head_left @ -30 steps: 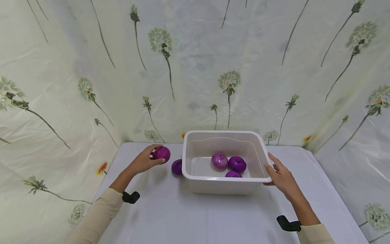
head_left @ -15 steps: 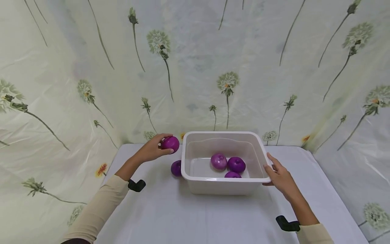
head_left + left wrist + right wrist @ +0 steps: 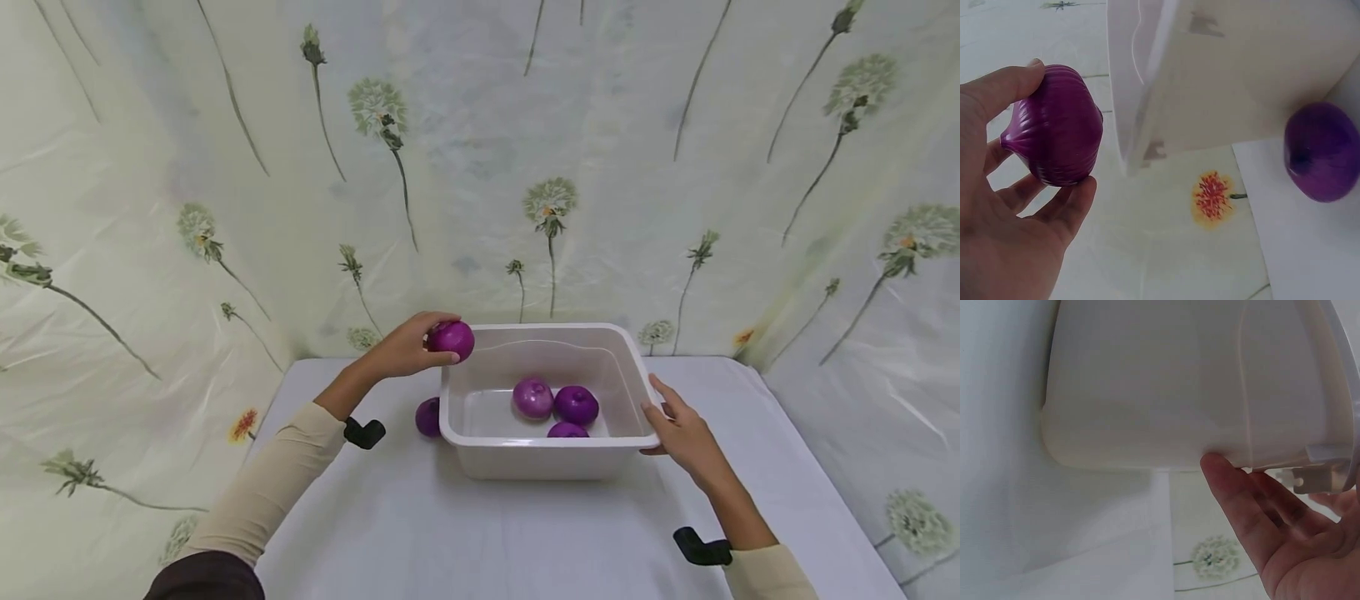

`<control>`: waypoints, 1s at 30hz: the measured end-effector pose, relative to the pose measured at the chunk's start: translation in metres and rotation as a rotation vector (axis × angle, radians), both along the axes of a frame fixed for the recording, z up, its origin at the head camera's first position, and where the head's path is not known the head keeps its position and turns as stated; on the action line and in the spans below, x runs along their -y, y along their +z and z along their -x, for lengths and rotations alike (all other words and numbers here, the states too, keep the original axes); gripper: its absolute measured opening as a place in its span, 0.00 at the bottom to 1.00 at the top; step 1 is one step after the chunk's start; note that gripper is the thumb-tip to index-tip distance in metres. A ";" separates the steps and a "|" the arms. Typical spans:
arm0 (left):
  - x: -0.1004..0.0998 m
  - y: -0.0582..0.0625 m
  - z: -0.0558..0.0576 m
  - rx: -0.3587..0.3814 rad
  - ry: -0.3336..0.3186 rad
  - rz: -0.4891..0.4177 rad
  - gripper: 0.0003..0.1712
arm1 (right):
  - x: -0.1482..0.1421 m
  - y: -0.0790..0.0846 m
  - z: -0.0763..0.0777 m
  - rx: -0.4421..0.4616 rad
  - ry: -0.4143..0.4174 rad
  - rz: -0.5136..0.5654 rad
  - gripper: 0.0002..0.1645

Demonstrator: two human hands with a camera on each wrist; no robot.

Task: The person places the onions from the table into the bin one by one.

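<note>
A red onion (image 3: 452, 340) is pinched between the thumb and fingers of my left hand (image 3: 405, 348), held up at the far left corner of a white plastic tub (image 3: 540, 462). In the left wrist view the ridged skin and pointed end of this onion (image 3: 1060, 128) show beside the tub's wall (image 3: 1241, 81). My right hand (image 3: 686, 433) grips the tub's right rim, thumb on top; in the right wrist view, fingertips (image 3: 1215, 464) touch the outer wall below the rim. Inside the tub lie three more onions (image 3: 533, 398), the nearest partly hidden by the front rim.
Another onion (image 3: 428, 417) sits on the white cloth (image 3: 510, 542) against the tub's left side, partly covered by it. A dandelion-print sheet (image 3: 465, 208) hangs behind the table and along both sides.
My left hand has lifted the onion and carried it right, from beside the tub to its far left corner. The right hand keeps its grip on the rim. The view has shifted slightly.
</note>
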State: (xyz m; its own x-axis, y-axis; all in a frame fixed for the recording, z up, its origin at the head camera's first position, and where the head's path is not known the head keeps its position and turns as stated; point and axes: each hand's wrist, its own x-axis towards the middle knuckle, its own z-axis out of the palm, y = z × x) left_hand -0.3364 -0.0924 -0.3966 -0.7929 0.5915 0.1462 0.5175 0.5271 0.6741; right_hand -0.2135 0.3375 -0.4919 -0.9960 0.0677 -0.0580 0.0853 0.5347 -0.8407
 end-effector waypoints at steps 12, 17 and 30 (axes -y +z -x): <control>-0.043 0.012 0.015 -0.069 -0.084 0.069 0.38 | -0.002 0.000 0.000 -0.009 -0.007 -0.001 0.41; -0.060 0.013 0.020 -0.054 -0.111 0.096 0.38 | -0.002 0.000 -0.001 -0.005 -0.016 0.005 0.41; -0.108 0.011 0.032 -0.052 -0.199 0.151 0.38 | -0.002 0.002 -0.004 0.008 -0.038 0.000 0.41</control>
State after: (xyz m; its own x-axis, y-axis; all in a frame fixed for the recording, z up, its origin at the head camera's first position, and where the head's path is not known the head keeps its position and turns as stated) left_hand -0.3684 0.0153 -0.3853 -0.6521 0.7536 0.0824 0.6534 0.5036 0.5651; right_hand -0.2098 0.3392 -0.4899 -0.9922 0.1058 -0.0658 0.1123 0.5308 -0.8400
